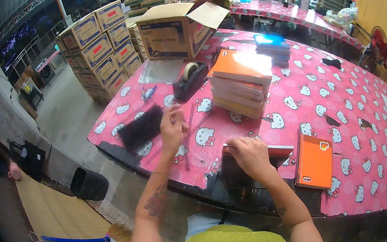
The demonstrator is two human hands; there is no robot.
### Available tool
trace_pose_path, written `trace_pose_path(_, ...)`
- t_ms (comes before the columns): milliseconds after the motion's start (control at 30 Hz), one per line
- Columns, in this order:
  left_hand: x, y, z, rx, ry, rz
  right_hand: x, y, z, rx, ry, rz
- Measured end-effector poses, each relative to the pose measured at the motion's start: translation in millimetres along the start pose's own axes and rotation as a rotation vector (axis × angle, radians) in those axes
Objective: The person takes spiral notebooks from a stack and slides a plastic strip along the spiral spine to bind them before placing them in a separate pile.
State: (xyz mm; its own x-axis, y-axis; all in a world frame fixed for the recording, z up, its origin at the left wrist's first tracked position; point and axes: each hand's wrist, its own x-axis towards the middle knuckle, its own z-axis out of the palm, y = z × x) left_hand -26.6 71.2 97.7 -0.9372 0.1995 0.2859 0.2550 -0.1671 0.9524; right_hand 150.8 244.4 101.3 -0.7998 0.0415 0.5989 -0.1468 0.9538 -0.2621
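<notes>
**Dark-covered notebook (pixel 232 165) gripped at the table's front edge**

The right hand (pixel 251 156) was closed on the top edge of the notebook, which stood tilted at the near rim of the pink cat-print tablecloth (pixel 311 115). The left hand (pixel 172 123) hung beside a bundle of black spiral binding coils (pixel 140 130), fingers curled; whether they pinched a coil could not be told.

The likeliest trouble was a drop: with the notebook so near the rim, a loosened right grip could have sent it to the floor. The tall stack of orange notebooks (pixel 240 85) sat unevenly, so a knock from either forearm might have toppled it. Loose coils could have snagged or bent under a sleeve or book.

The open cardboard box (pixel 168 39) had its flaps raised, its inside hidden. The stacked cartons (pixel 96 52) looked shut, contents unseen. The black tape dispenser (pixel 190 85) held a roll of tape (pixel 190 71). The black bin's (pixel 89 184) interior was too dark to read.
</notes>
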Motion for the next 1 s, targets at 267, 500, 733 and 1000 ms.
trace_pose_path(267, 7.7, 7.2, -20.3, -0.047, -0.013, 0.098, 2.8, -4.3, -3.6, 0.026, -0.011, 0.006)
trace_pose_path(500, -53.0, 25.4, 8.8, 0.367, -0.359, 0.367, 3.8, -1.3, -5.5, 0.078, -0.022, 0.005)
trace_pose_path(733, -86.8, 21.8, 13.1, 0.542, -0.34, 0.56, 4.2, -5.2, -7.7, 0.049, -0.048, 0.032)
trace_pose_path(1000, -89.2, 15.1, 12.2, 0.554, -0.29, 0.5, 7.0, -7.5, -10.1, 0.051, -0.043, 0.036)
